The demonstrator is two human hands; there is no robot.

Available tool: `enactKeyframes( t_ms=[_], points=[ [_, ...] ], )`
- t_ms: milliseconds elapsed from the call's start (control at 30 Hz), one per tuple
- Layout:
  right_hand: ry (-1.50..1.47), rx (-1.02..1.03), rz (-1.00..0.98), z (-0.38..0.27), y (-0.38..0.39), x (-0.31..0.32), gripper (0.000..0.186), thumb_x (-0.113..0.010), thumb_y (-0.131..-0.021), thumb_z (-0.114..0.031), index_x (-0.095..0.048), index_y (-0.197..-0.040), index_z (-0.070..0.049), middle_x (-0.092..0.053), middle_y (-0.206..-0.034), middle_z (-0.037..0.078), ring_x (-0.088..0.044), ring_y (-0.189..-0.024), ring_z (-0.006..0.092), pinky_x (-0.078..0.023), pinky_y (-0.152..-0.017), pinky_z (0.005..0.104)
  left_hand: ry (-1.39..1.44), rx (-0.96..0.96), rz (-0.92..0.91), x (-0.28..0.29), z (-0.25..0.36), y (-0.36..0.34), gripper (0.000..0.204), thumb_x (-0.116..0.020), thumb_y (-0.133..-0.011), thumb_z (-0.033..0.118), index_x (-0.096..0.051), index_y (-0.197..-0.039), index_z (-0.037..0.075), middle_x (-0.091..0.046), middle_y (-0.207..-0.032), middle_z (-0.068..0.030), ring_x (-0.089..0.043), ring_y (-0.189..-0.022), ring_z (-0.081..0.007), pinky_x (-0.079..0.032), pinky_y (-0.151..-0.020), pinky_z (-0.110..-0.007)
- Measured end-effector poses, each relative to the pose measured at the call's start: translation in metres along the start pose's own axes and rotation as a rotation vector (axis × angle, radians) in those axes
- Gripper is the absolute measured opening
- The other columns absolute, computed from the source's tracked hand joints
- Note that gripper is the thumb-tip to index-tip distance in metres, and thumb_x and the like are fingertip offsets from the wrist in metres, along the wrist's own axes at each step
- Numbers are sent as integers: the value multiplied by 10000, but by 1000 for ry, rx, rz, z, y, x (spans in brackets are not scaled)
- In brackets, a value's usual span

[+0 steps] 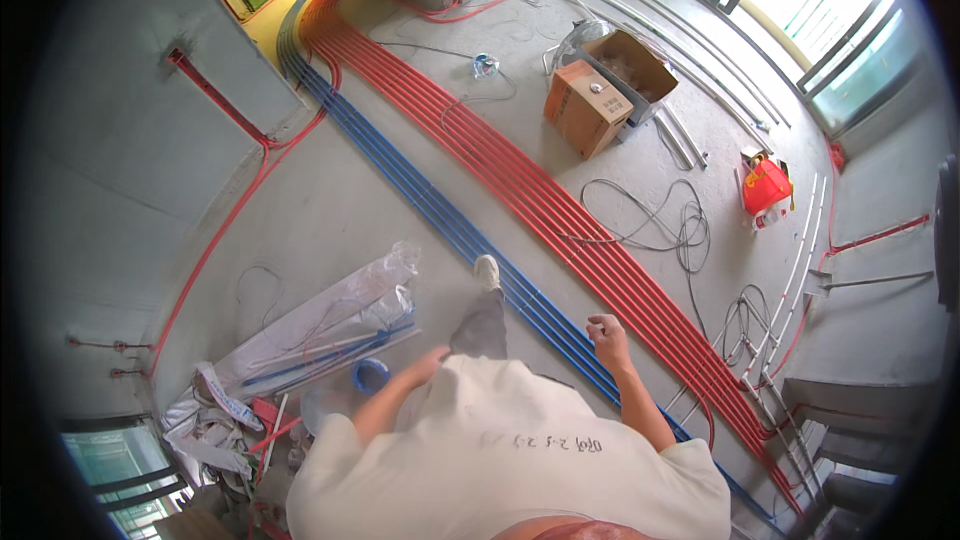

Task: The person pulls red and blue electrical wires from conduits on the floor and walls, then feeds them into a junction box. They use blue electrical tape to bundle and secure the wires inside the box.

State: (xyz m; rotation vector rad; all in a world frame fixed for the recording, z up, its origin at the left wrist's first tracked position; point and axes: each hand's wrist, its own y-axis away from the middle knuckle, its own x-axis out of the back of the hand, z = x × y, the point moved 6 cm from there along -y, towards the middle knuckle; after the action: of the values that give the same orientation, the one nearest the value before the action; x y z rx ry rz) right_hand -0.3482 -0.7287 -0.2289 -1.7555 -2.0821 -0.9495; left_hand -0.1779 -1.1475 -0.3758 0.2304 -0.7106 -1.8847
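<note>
My right hand (607, 337) hangs above the bundle of blue conduit pipes (430, 190) that runs along the floor. Its fingers are curled in, and what they hold, if anything, is too small to name. My left hand (433, 364) is down beside my dark trouser leg (480, 328), its fingers mostly hidden there. One shoe (487, 272) stands at the edge of the blue pipes. Alongside them lies a wider bundle of red conduit pipes (500, 160). Both bundles curve away toward a yellow-lit doorway at the far left.
Cardboard boxes (588, 108) stand beyond the red pipes. Loose black cable (690, 225) lies coiled on the right. A red bag (766, 185) sits near white pipes (790, 290). On the left are plastic-wrapped pipes (310, 310), a blue tape roll (371, 375) and scattered scraps.
</note>
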Motion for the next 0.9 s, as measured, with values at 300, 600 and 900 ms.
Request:
enactKeyframes(
  t_ms=[300,600,900],
  points=[
    [167,-411,-386,47,-155,-26,327,-669,-936,-261,-736,-1141,-16,-745,-1118,184,-730,-940,327,-563,-858,428,657,293,-46,164,75,-163,504,-438,-1096,350,-586,-1352,-59,-615,-1373,-157,-545,-1288,-251,-417,-1087,-384],
    [-222,-759,-167,-10,-351,-35,248,-660,-948,-184,-689,-1119,-6,-705,-882,90,-702,-718,201,-551,-607,338,761,470,93,321,183,-269,530,-448,-1086,394,-592,-1343,-48,-629,-1348,-143,-553,-1271,-241,-419,-1090,-387],
    [-250,-791,-336,-111,-666,-79,224,-653,-940,-173,-698,-1065,7,-684,-814,82,-643,-646,168,-512,-555,328,590,429,170,502,230,-433,547,-481,-1068,417,-592,-1340,-45,-632,-1347,-144,-566,-1257,-248,-421,-1092,-386]
  ],
)
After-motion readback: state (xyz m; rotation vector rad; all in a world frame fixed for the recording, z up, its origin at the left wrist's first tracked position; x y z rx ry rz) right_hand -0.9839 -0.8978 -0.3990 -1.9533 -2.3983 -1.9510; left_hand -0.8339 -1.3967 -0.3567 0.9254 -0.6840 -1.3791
